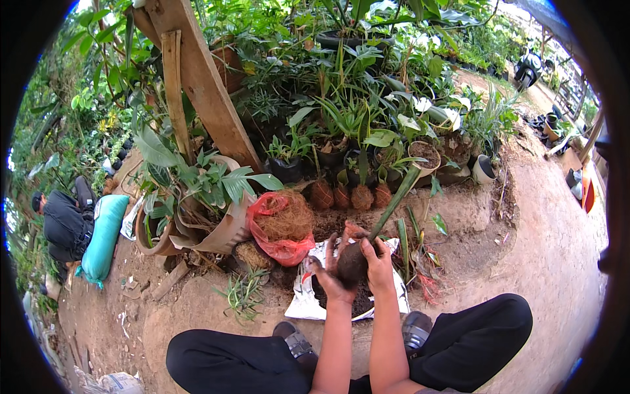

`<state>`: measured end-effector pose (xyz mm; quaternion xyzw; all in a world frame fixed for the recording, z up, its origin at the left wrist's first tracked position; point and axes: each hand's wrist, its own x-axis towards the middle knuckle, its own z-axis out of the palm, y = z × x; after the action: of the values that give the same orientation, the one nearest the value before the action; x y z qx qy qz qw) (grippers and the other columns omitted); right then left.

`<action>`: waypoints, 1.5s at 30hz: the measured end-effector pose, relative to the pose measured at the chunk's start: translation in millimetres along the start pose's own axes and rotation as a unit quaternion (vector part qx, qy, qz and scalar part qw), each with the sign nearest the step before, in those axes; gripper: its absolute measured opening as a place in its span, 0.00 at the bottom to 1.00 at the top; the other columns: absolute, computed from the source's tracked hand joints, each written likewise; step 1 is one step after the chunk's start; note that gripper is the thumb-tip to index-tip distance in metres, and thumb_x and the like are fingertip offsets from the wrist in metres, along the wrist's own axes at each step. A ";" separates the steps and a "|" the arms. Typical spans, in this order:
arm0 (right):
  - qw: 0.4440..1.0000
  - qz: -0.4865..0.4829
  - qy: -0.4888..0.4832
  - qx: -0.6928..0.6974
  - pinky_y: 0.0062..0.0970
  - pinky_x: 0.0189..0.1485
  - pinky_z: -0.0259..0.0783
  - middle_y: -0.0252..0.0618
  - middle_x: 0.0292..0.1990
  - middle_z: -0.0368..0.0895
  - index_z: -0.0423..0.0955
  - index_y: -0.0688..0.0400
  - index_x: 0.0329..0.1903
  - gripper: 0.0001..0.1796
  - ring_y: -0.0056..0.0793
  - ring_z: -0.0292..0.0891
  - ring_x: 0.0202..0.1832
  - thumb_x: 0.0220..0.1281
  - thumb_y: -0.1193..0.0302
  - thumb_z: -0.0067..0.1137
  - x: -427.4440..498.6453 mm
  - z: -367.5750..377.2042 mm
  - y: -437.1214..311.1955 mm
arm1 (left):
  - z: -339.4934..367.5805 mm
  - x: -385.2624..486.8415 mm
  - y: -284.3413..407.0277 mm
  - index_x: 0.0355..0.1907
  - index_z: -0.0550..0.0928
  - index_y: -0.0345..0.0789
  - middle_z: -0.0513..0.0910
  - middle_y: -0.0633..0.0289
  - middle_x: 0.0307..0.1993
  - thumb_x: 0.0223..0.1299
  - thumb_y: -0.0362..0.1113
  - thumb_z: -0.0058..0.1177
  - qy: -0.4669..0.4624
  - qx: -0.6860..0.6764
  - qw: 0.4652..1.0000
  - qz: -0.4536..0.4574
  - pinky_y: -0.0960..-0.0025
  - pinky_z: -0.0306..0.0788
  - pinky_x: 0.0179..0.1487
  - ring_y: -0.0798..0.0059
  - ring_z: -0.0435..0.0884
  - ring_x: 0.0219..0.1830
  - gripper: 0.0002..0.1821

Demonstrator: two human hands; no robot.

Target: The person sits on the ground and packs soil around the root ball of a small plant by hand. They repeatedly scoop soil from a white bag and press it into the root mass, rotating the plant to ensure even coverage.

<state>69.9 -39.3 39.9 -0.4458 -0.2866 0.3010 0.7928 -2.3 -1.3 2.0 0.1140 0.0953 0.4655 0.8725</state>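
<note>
Between both hands is a dark ball of soil point(352, 265) with a long green snake plant leaf point(399, 198) rising from it to the upper right. My left hand point(330, 276) cups the ball from the left and below, its soiled fingers spread. My right hand point(378, 261) grips the ball's right side at the leaf's base. Beneath them a white sack point(301, 300) lies on the ground with dark soil on it. A red plastic bag point(288, 252) filled with brown coconut fibre point(284, 216) touches the sack's upper left.
Several fibre-wrapped root balls point(362, 197) stand in a row beyond. Cut leaves and red string point(429, 288) lie right of the sack. Large pots point(216, 236) and a wooden post point(211, 88) stand left. A person point(66, 224) is beside a teal sack point(104, 236) at far left.
</note>
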 end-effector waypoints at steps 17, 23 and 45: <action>0.945 0.287 -0.037 0.151 0.21 0.38 0.74 0.32 0.31 0.81 0.79 0.60 0.36 0.09 0.20 0.78 0.32 0.64 0.67 0.56 4.1 10.6 24.0 | 44.3 -13.2 -2.1 0.45 0.75 0.31 0.79 0.62 0.40 0.55 0.25 0.64 0.296 0.186 0.905 0.242 0.72 0.73 0.50 0.75 0.77 0.42 0.17; 0.967 0.252 0.016 0.036 0.24 0.40 0.74 0.38 0.33 0.82 0.78 0.63 0.36 0.11 0.26 0.78 0.33 0.62 0.67 0.54 6.1 10.2 26.5 | 25.8 -4.0 0.1 0.42 0.74 0.32 0.79 0.60 0.39 0.59 0.27 0.61 0.298 0.192 0.921 0.161 0.71 0.74 0.49 0.72 0.78 0.42 0.12; 0.970 0.215 0.042 0.102 0.18 0.39 0.73 0.36 0.34 0.84 0.80 0.62 0.39 0.11 0.20 0.78 0.33 0.67 0.66 0.57 5.3 13.3 0.3 | 14.6 -3.6 -9.8 0.55 0.72 0.32 0.80 0.58 0.48 0.59 0.30 0.60 0.157 0.114 0.977 0.091 0.66 0.73 0.57 0.69 0.79 0.50 0.22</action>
<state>63.7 -28.3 46.5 -0.4263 -0.1186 0.4727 0.7621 7.5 -11.2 13.3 0.1463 0.2724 0.5415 0.7818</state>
